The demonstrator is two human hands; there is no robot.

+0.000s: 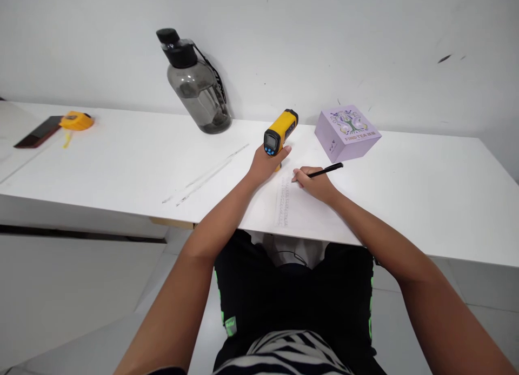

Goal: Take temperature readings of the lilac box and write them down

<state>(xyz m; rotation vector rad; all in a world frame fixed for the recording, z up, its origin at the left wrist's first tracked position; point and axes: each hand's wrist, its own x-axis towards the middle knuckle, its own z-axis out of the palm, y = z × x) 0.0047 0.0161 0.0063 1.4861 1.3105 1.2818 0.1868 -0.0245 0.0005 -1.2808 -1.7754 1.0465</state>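
Observation:
My left hand [265, 163] is wrapped round the grip of a yellow and black infrared thermometer [283, 127], whose small screen and blue buttons face me. Between the fingers of my right hand [316, 184] is a black pen [329, 169], tilted, with its tip down at a sheet of paper [310, 218]. Rows of handwriting run along the left part of the sheet, too small to read. The paper lies at the table's front edge. Just beyond my right hand sits a lilac tea box [348, 133] with a tree design on top.
A grey see-through water bottle [198, 88] with a black lid leans against the wall behind the white table [438, 191]. Far to the left lie a yellow tape measure [77, 120] and a dark flat object [40, 132]. Dark streaks [206, 174] mark the tabletop left of my arm.

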